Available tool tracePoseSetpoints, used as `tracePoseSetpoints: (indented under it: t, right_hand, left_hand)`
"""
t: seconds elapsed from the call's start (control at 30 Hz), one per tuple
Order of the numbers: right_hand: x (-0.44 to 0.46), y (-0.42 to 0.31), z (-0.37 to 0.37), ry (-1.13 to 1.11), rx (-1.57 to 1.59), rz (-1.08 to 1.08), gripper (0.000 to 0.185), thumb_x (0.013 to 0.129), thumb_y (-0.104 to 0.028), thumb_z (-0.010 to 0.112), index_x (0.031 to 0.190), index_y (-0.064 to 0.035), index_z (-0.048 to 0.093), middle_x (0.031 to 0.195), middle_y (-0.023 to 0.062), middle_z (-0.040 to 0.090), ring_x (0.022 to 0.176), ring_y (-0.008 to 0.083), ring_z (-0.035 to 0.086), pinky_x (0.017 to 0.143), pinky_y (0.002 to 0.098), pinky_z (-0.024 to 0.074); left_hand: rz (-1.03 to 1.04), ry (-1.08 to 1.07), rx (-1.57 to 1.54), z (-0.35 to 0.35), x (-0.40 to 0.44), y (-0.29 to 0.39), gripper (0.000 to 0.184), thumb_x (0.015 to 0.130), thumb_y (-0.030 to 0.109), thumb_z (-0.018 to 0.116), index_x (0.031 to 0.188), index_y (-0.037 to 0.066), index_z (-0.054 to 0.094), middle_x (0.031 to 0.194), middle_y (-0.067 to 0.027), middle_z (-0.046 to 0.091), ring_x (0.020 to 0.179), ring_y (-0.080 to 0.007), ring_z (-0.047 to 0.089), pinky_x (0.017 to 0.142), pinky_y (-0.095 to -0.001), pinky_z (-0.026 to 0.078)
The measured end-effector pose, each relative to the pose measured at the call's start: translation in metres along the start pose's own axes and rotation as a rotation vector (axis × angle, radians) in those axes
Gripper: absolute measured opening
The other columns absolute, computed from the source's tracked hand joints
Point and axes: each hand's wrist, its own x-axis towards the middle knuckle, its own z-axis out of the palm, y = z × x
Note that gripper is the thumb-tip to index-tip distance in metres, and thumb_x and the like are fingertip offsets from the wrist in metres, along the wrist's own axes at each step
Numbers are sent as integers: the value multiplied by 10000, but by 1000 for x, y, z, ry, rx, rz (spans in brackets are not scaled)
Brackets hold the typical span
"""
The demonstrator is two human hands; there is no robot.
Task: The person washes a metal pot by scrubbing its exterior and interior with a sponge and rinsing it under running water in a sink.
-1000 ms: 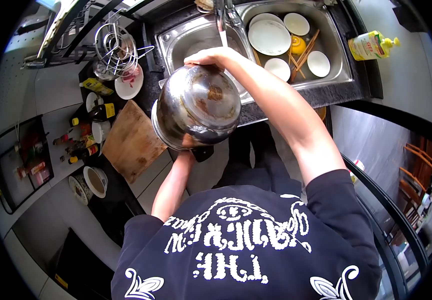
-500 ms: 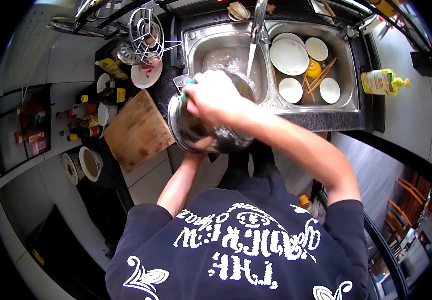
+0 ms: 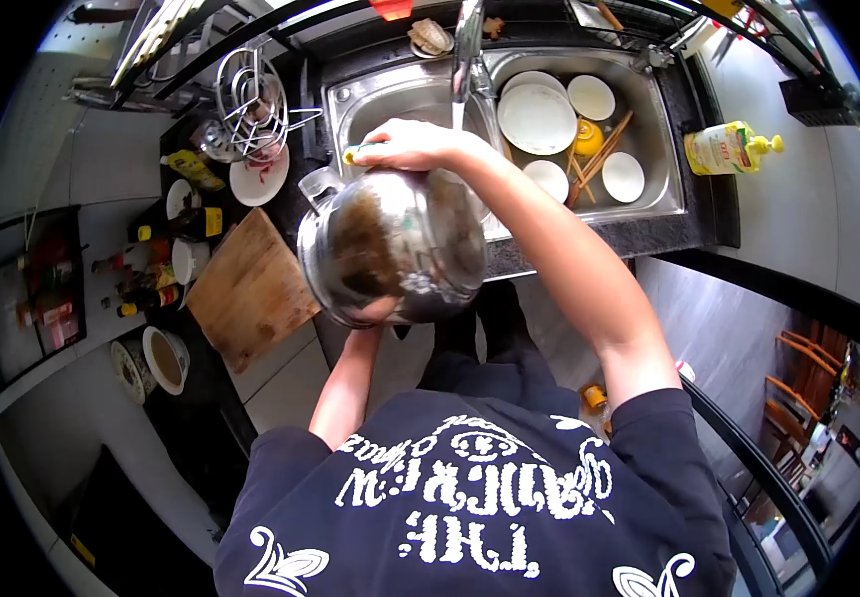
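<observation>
A shiny steel pot (image 3: pixel 380 249) is tilted on its side in front of the sink, its outer wall wet and brownish in places. My left hand (image 3: pixel 368 326) grips the pot from below; most of its fingers are hidden behind the metal. At the pot's upper side, my right hand (image 3: pixel 405 146) is closed on a small sponge (image 3: pixel 351 155), of which only a yellow edge shows. Above the left basin (image 3: pixel 335 104), water runs from the faucet (image 3: pixel 467 50), just beyond my right wrist.
The right basin (image 3: pixel 671 169) holds white plates (image 3: pixel 539 119), bowls, chopsticks (image 3: pixel 604 154) and a yellow round item. A yellow-labelled pump bottle (image 3: pixel 734 149) stands to the right. A wooden cutting board (image 3: pixel 251 289), bottles and a wire rack (image 3: pixel 251 99) are on the left.
The pot has turned so more of its outer wall faces up. My right hand has moved slightly left and up along it. The whole view has shifted a little.
</observation>
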Motion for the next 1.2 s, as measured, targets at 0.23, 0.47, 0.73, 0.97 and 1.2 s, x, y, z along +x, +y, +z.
tracePoseSetpoints:
  t: [0.23, 0.47, 0.73, 0.97, 1.2]
  right_hand:
    - [-88, 134, 76, 295, 1051, 156, 475, 966, -396, 524, 1301, -59, 514, 1116, 83, 640, 891, 154, 650, 751, 275, 525]
    - [-150, 293, 79, 808, 1287, 556, 410, 940, -329, 562, 1248, -66, 494, 1044, 109, 619, 850, 191, 632, 638, 281, 534]
    - [-134, 361, 64, 781, 809, 637, 421, 871, -269, 624, 1237, -65, 583, 1064, 100, 661, 905, 154, 648, 782, 309, 522]
    - [-106, 318, 37, 1039, 252, 644, 399, 812, -278, 673, 1176, -119, 634, 1005, 113, 692, 928, 223, 675, 858, 336, 513]
    - [-14, 186, -15, 950, -46, 115, 502, 809, -428, 698, 1209, -144, 594, 994, 181, 669, 957, 332, 640, 851, 407, 500]
  left_hand:
    - [-86, -8, -71, -37, -8, 1, 431, 980, 249, 508, 1361, 58, 444, 1274, -73, 555, 1115, -189, 559, 942, -354, 487]
    - [-131, -29, -104, -51, -2, 2, 432, 978, 252, 510, 1360, 60, 447, 1270, -72, 559, 1112, -191, 563, 933, -357, 492]
    - [-184, -26, -125, -47, -4, -5, 434, 976, 256, 511, 1358, 61, 449, 1265, -72, 564, 1107, -193, 568, 922, -361, 499]
    - [-221, -93, -170, -63, 7, -21, 435, 974, 259, 513, 1357, 63, 451, 1261, -71, 568, 1103, -195, 572, 913, -364, 504]
    - [-207, 166, 43, 18, 19, -5, 363, 990, 248, 476, 1304, 67, 494, 1242, -77, 585, 1104, -209, 580, 846, -377, 533]
